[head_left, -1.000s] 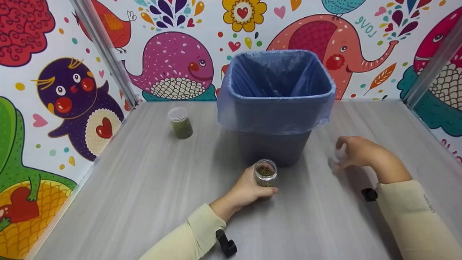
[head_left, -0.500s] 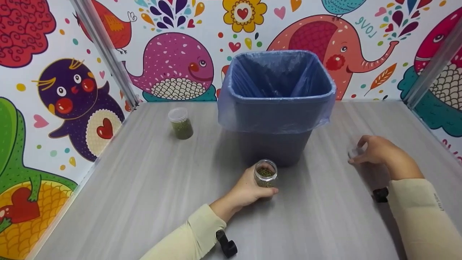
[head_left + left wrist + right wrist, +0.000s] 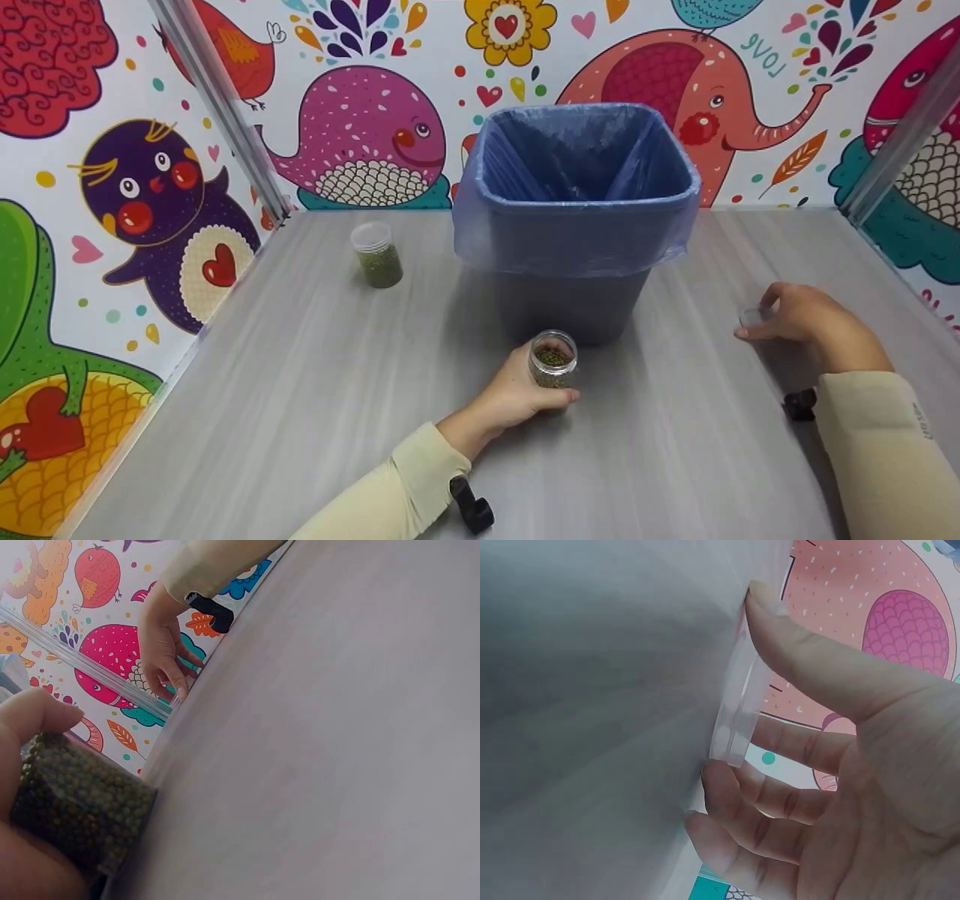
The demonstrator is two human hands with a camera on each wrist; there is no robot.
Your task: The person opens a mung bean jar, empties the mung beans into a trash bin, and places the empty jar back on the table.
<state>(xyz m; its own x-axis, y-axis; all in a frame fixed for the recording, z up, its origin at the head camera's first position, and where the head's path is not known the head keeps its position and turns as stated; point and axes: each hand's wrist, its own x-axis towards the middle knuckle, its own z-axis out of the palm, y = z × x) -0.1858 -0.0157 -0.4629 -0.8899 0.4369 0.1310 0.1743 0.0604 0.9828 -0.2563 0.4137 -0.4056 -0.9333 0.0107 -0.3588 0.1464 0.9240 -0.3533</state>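
My left hand [image 3: 506,394] grips an uncapped clear jar [image 3: 553,367] of small green beans, upright on the table in front of the bin. In the left wrist view the beans [image 3: 82,802] show through the jar's wall. Off to the right, my right hand [image 3: 806,319] holds a clear plastic lid [image 3: 751,316] by its edge, low at the tabletop. From the right wrist, the lid [image 3: 739,709] lies flat against the table, thumb at one side and curled fingers at the other.
A grey bin [image 3: 570,307] lined with a blue bag [image 3: 577,236] stands at the back middle. Left of it is a capped jar [image 3: 380,259] of green contents. Cartoon-printed walls [image 3: 367,135] border the grey table [image 3: 300,420].
My right hand has moved to the right with the lid and lowered it to the table. The left hand and its jar have stayed in place.
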